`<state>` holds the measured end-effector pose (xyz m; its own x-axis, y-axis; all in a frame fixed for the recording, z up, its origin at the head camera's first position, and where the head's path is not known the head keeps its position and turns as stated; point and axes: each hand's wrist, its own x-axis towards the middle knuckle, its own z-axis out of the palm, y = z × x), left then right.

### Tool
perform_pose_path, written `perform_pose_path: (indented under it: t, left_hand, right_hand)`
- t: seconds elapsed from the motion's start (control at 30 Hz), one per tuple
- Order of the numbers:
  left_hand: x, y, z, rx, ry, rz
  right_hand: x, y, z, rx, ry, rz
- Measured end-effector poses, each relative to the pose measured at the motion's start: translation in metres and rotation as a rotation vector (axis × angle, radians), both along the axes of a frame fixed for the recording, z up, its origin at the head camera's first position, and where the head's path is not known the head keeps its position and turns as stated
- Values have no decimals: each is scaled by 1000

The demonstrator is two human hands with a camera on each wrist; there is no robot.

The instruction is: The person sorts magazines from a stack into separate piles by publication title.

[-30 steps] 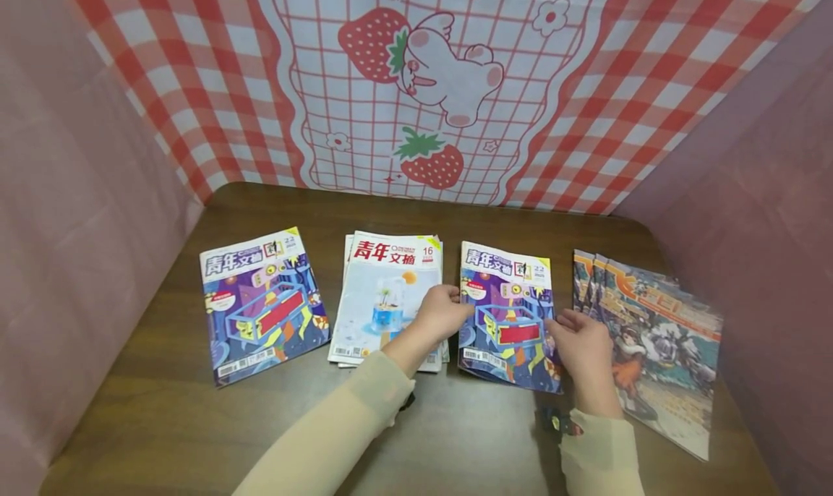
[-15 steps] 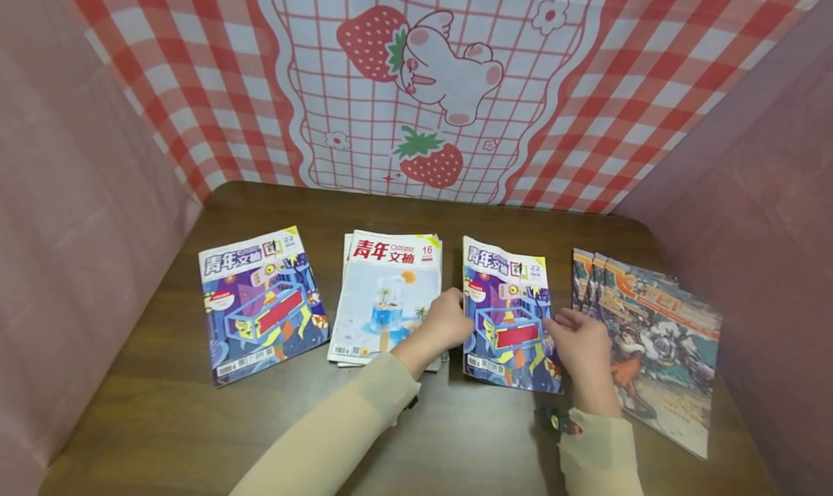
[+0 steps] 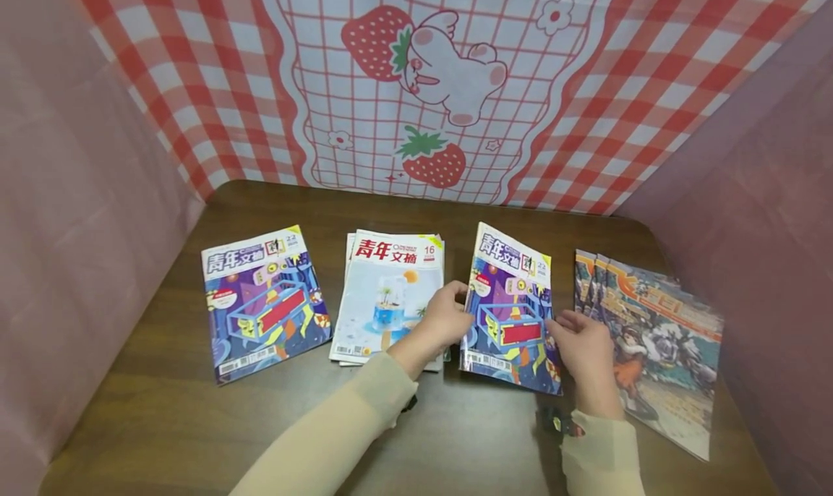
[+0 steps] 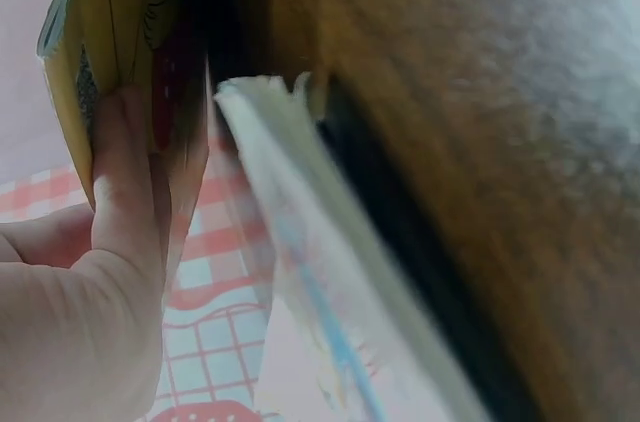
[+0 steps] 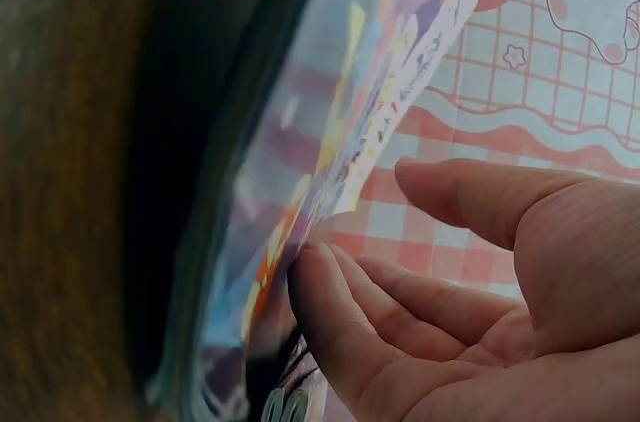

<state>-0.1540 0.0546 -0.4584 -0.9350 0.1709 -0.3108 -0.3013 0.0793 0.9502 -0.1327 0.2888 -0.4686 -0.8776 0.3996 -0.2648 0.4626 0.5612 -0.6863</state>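
Note:
My left hand [image 3: 445, 317] grips the left edge of a purple magazine [image 3: 510, 315] marked 22, right of centre on the wooden table. That edge is raised, so the magazine tilts toward the right. In the left wrist view, a finger of the left hand [image 4: 90, 292] lies along the yellow cover of the magazine [image 4: 130, 42]. At the opposite edge, my right hand [image 3: 581, 340] touches the magazine with its fingertips. Its thumb stands apart from the cover in the right wrist view, with the fingers of the right hand [image 5: 330, 302] against the edge.
Left of the left hand lies a small stack of white magazines [image 3: 384, 301] marked 16. Another purple magazine [image 3: 267, 301] lies farther left. Fanned comic magazines [image 3: 670, 351] lie at the right, partly behind the right hand. A red checked cloth [image 3: 416, 84] rises behind the table [image 3: 449, 438].
The left edge of the purple magazine has come up off the table, and its top left corner has swung upward. Both hands stay nearly in place.

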Motion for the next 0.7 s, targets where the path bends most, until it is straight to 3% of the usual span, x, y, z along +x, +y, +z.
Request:
perform_pose_path:
  t: [0.2, 0.4, 0.7]
  left_hand:
    - [-2, -4, 8, 56, -28, -6]
    - [-3, -9, 14, 62, -51, -8]
    - [-2, -18, 14, 64, -17, 9]
  right_hand:
    - [1, 4, 1, -11, -43, 32]
    - [0, 4, -1, -90, -64, 47]
    - [-1, 2, 4, -144, -7, 15]
